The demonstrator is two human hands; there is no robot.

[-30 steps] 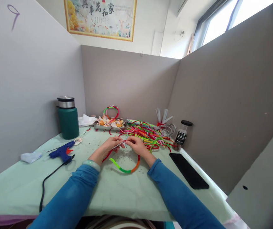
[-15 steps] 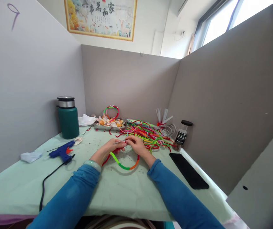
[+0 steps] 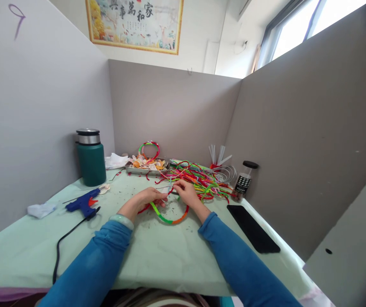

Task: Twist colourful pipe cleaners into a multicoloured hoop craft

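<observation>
A hoop wrapped in yellow-green, green, orange and red pipe cleaner hangs low between my hands, its curve toward me. My left hand is closed on the hoop's far left part, with a red pipe cleaner end trailing below the palm. My right hand pinches a short red pipe cleaner at the hoop's far side. A thin grey strip runs between the two hands; whether it is bare hoop or a separate piece I cannot tell. The fingertips partly hide the join.
Loose pipe cleaners lie heaped beyond my right hand, beside coiled clear tubing. A metal tray of small pieces, a finished-looking hoop, a green bottle, a blue glue gun, a jar and a black phone-like slab stand around.
My right hand has moved slightly right and up, away from my left, drawing the red pipe cleaner out between them. The hoop has shifted a little up and right.
</observation>
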